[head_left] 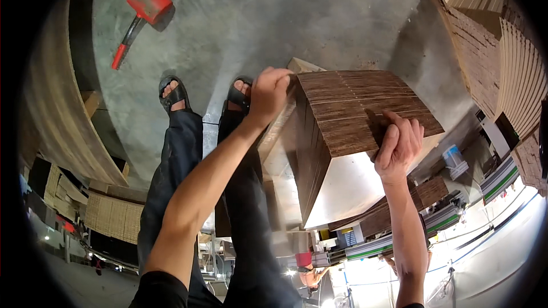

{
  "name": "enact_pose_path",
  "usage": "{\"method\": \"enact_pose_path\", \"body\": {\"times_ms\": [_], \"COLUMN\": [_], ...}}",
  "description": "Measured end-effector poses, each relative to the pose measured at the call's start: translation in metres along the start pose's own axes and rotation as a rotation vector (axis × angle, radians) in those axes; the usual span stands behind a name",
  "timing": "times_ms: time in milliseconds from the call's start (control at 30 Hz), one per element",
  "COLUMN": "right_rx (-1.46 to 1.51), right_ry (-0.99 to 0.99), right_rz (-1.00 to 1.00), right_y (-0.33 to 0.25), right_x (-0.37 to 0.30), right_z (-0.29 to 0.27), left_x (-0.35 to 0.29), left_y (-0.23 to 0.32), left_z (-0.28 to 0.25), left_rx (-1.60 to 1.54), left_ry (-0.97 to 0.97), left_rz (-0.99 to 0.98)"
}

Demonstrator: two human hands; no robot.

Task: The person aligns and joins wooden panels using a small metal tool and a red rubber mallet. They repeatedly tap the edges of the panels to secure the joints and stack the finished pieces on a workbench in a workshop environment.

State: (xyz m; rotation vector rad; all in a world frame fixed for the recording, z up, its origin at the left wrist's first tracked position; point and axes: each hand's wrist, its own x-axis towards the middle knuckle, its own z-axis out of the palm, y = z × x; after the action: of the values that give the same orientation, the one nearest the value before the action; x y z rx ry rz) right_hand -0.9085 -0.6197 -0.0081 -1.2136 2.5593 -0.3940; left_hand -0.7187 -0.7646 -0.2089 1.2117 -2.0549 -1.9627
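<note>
A tall stack of brown wood-grain boards (359, 102) stands in front of me, right of my legs; its near face is pale and glossy. My left hand (269, 94) is closed at the far left corner of the stack, with the fingertips partly hidden. On the right side of the top, my right hand (399, 145) has its fingers bent and its thumb at the edge, closed on the top board. Pale wooden strips or a pallet part (305, 65) show beside and under the stack.
A rubber mallet (149, 2) with a red head lies on the concrete floor (228, 17) at the far left. More boards are piled at the left (74, 102) and at the right (474, 51). A white bucket (454, 159) stands at right. Another person (310, 276) is behind.
</note>
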Motion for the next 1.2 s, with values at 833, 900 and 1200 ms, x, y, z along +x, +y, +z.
{"method": "enact_pose_path", "body": {"times_ms": [833, 900, 1200], "right_rx": [-0.003, 0.012, 0.006], "right_ry": [0.011, 0.029, 0.011], "right_rz": [0.022, 0.013, 0.031], "right_y": [-0.002, 0.0, -0.001], "right_x": [0.0, -0.001, -0.002], "right_z": [0.002, 0.005, 0.002], "left_x": [0.024, 0.02, 0.019], "left_y": [-0.015, -0.015, 0.033], "left_z": [0.017, 0.016, 0.003], "left_rx": [-0.015, -0.001, -0.057], "left_ry": [-0.041, -0.081, -0.178], "left_rz": [0.063, 0.07, 0.143]}}
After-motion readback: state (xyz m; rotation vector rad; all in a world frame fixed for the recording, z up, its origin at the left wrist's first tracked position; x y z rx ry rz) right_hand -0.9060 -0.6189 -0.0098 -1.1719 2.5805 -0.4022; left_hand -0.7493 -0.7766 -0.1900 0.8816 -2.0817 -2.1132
